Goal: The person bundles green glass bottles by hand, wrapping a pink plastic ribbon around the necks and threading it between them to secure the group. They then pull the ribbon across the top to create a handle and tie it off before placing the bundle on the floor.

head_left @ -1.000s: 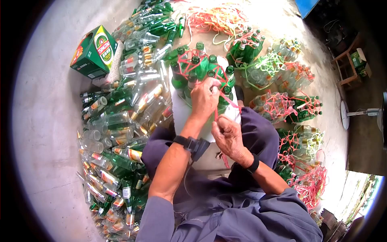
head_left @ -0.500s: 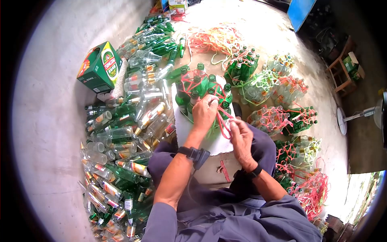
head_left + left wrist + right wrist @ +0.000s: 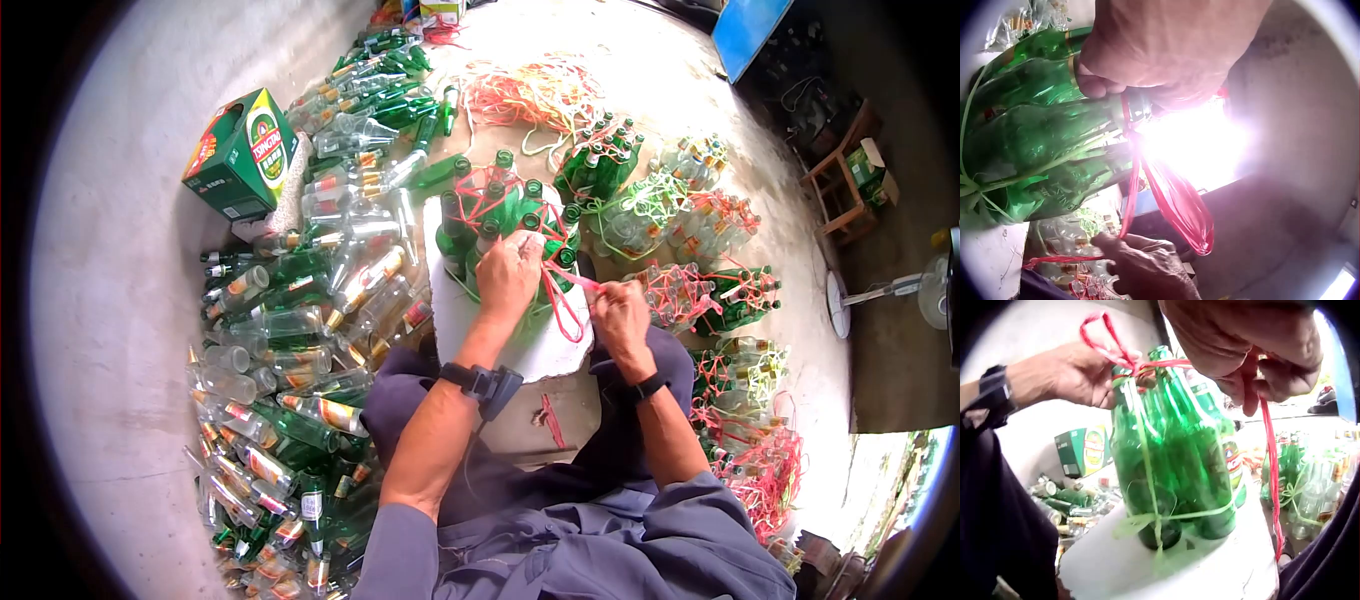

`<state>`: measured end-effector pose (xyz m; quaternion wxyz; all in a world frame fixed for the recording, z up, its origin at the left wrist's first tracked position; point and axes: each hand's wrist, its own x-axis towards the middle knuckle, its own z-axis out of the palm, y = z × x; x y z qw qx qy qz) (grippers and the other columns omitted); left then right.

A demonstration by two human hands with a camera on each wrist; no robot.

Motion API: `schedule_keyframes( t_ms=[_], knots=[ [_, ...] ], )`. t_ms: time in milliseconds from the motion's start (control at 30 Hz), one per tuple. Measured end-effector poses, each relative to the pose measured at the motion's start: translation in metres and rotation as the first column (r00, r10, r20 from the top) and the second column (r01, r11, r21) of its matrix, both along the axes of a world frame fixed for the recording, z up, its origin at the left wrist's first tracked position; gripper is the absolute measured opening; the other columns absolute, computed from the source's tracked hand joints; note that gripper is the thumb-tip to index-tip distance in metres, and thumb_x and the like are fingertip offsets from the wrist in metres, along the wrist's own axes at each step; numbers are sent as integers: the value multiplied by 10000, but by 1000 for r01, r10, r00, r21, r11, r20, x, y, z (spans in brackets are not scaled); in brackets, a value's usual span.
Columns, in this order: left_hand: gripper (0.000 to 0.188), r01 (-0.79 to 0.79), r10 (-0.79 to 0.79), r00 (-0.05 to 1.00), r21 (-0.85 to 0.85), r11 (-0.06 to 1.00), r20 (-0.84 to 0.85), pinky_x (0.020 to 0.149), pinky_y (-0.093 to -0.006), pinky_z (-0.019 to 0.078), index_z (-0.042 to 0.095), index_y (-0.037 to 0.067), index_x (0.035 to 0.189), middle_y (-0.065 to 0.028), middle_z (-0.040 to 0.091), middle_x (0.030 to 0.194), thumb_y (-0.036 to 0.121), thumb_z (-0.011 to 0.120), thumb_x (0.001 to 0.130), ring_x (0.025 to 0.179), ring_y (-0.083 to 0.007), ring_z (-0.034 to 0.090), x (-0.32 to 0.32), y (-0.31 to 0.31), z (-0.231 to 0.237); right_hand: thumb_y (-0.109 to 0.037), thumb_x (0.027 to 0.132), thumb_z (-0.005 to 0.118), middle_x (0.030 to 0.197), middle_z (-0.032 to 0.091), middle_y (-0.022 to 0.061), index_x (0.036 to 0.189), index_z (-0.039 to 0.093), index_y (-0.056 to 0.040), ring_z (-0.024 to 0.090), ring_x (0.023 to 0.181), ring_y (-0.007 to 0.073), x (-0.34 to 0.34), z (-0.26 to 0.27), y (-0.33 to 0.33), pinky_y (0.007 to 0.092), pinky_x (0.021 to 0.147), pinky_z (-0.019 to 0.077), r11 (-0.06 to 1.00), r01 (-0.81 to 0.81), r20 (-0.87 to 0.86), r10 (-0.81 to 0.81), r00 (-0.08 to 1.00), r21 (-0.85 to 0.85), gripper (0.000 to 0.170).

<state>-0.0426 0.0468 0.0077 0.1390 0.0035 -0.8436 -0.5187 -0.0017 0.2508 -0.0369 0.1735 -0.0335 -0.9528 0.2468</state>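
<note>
A bundle of green glass bottles (image 3: pixel 1175 444) stands upright on a white block (image 3: pixel 465 335) between the person's knees. Light green string (image 3: pixel 1200 514) rings the bottles low down, and red plastic string (image 3: pixel 572 278) laces their necks. At the near bottle necks, the left hand (image 3: pixel 508 278) curls its fingers and pinches the red string by a knot; its fingertips are partly hidden. To the right, the right hand (image 3: pixel 622 315) grips a strand of that string, stretched tight from the necks, with a tail hanging below. A loose red loop (image 3: pixel 1179 203) dangles from the knot.
Many loose bottles (image 3: pixel 290 330) lie piled along the left wall, beside a green beer carton (image 3: pixel 240 155). Tied bottle bundles (image 3: pixel 640 215) line the right side. A heap of red and yellow string (image 3: pixel 535 95) lies beyond the block, and a fan (image 3: pixel 840 305) stands far right.
The right hand has moved from low near the left hand out to the right, drawing the red string tight. A red loop now hangs below the necks. The left hand stays at the bottle necks.
</note>
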Motion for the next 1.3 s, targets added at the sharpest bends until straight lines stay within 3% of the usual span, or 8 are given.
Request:
schedule_keyframes(
  t_ms=[233,333,500,567,833,1100,1200,1300],
  knots=[
    [351,-36,36,999,30,999,21,743,-396,539,749,75,997,-105,736,828,365,554,1026,785,-299,712,-1,2,-3,-226,953,661,768,675,154,1005,728,-102,645,615,318,-18,70,21,439,553,478,987,36,-248,4,969,159,150],
    [373,-32,31,999,46,998,28,729,-389,534,749,76,995,-98,730,814,386,546,1035,771,-292,706,0,1,-4,-100,963,669,875,736,162,1132,720,-30,627,635,128,-10,101,-5,293,594,500,954,-118,-271,41,962,-275,189],
    [382,-14,12,1000,117,993,16,714,-362,530,749,75,993,-82,729,810,395,546,1041,753,-246,700,0,1,-6,-36,947,682,879,740,145,1085,703,16,701,726,198,4,122,-37,302,674,547,809,-211,-183,130,974,-549,150],
    [385,-16,11,999,142,990,36,712,-356,529,748,69,991,-79,732,816,396,549,1040,756,-235,701,1,1,-7,-48,957,676,921,739,156,1066,701,13,728,799,249,0,105,-39,319,713,564,861,-410,-371,290,882,-302,127],
    [375,9,-11,1000,236,972,7,696,-340,522,744,41,983,-91,728,811,364,560,1034,740,-213,689,1,-3,1,81,744,637,963,716,143,1015,719,-36,711,781,267,16,114,-58,318,633,555,707,-675,-345,592,728,-211,306],
    [346,30,-87,981,312,950,171,665,-329,503,746,17,956,-92,712,775,336,617,995,681,-170,640,5,-6,15,-8,805,599,951,721,94,1053,718,-7,582,655,133,23,118,-52,268,533,428,595,-691,-40,746,665,-411,275],
    [309,95,-88,996,322,942,-35,666,-303,498,747,-5,951,-69,716,786,291,658,960,691,-138,624,4,-5,6,-179,917,627,862,723,31,974,739,41,564,678,51,28,129,-59,229,541,415,467,-349,101,702,705,-812,254],
    [270,103,-155,985,458,883,79,683,-282,504,747,-22,957,-51,722,808,240,689,929,714,-117,628,4,-10,8,-208,947,657,803,711,15,964,754,23,554,647,33,20,137,-58,209,552,414,439,-176,165,635,755,-881,252]
  ],
)
